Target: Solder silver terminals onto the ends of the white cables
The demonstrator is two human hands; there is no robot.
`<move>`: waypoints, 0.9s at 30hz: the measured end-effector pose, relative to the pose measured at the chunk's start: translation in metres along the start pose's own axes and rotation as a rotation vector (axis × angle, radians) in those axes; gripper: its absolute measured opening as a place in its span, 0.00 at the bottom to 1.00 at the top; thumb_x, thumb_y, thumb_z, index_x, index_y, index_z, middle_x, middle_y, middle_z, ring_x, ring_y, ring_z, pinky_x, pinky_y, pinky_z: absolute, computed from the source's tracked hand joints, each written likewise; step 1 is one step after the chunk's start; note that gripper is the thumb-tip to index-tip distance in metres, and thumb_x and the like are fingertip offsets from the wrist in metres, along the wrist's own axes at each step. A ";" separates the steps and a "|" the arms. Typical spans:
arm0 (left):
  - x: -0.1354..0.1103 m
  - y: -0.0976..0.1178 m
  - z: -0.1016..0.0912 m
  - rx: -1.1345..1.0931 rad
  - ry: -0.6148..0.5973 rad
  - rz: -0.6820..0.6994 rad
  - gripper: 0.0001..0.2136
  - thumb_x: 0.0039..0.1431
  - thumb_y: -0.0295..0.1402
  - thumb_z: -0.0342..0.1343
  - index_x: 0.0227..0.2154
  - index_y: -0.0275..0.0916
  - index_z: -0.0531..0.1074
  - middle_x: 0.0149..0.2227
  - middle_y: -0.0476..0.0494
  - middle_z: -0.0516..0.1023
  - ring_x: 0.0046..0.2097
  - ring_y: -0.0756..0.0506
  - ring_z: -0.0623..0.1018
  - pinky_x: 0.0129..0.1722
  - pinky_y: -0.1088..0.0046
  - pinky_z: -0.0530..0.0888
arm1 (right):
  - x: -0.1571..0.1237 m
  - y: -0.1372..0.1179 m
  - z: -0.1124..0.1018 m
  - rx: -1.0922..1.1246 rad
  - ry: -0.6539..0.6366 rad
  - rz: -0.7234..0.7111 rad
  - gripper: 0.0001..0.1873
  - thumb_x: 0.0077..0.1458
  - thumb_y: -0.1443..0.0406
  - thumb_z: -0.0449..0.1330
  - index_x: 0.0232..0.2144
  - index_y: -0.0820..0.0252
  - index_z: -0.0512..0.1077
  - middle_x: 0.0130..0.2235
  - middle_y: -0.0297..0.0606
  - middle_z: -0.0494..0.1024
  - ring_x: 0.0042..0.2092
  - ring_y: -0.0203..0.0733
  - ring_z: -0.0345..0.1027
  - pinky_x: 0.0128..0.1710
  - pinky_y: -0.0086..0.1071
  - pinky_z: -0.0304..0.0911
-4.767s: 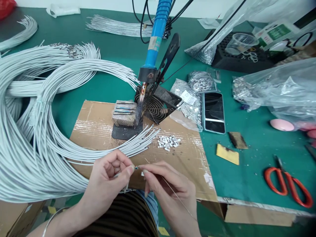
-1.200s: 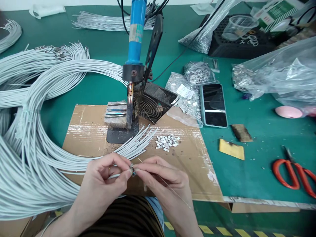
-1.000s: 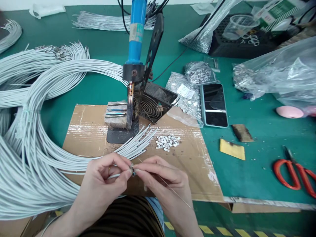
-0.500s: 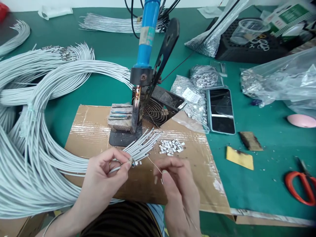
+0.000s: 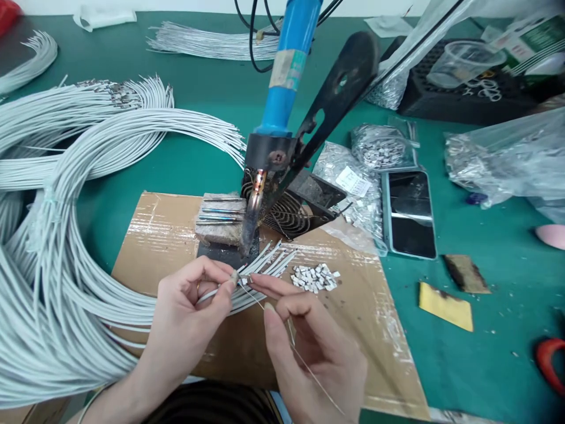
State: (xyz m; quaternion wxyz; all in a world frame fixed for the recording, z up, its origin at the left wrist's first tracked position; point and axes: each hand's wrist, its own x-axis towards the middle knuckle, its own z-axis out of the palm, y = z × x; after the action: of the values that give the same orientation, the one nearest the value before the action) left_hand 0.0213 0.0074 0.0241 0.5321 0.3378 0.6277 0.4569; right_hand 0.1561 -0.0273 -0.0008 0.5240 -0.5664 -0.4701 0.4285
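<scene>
My left hand [image 5: 189,309] pinches a thin white cable [image 5: 208,295] near its end, between thumb and fingertips. A tiny silvery metal tab [image 5: 245,281] shows at those fingertips. My right hand [image 5: 315,338] has thumb and index finger closed on a thin wire that looks like solder [image 5: 253,298]; it runs back across the palm, and its front end is close to the left fingertips. Behind the hands lie loose white cable ends [image 5: 269,262] on the cardboard [image 5: 366,330]. A blue-handled soldering iron [image 5: 282,88] points down just above them, fixed by a black metal bracket [image 5: 335,88].
A large coil of white cables [image 5: 62,235] fills the left. Small metal tabs [image 5: 314,278] lie in a pile on the cardboard. To the right are a phone [image 5: 410,215], bags of metal parts [image 5: 348,176], a yellow sponge [image 5: 445,305] and red-handled scissors [image 5: 549,362].
My right hand has moved left and up, bringing the wire and its outstretched fingers to the left fingertips. My left hand keeps its pinch. The view has shifted slightly.
</scene>
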 end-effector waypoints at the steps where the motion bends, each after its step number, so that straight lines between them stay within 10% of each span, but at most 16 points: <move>1: 0.002 0.001 0.001 0.004 0.004 0.002 0.06 0.51 0.27 0.68 0.22 0.36 0.77 0.33 0.48 0.81 0.27 0.54 0.74 0.28 0.83 0.72 | 0.001 0.000 0.000 -0.003 -0.001 0.016 0.11 0.65 0.68 0.60 0.29 0.54 0.69 0.49 0.41 0.86 0.52 0.46 0.81 0.48 0.34 0.73; 27: 0.026 0.004 0.000 -0.021 -0.070 0.028 0.07 0.56 0.28 0.66 0.25 0.36 0.76 0.34 0.48 0.81 0.31 0.53 0.77 0.30 0.83 0.72 | 0.026 -0.001 0.006 0.124 0.030 0.128 0.11 0.63 0.68 0.63 0.27 0.55 0.70 0.48 0.40 0.86 0.49 0.44 0.84 0.50 0.33 0.78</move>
State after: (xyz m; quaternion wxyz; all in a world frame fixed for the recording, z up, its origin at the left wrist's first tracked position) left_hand 0.0157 0.0321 0.0189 0.5509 0.3567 0.5990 0.4588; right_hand 0.1547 -0.0004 0.0000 0.5369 -0.5680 -0.3975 0.4808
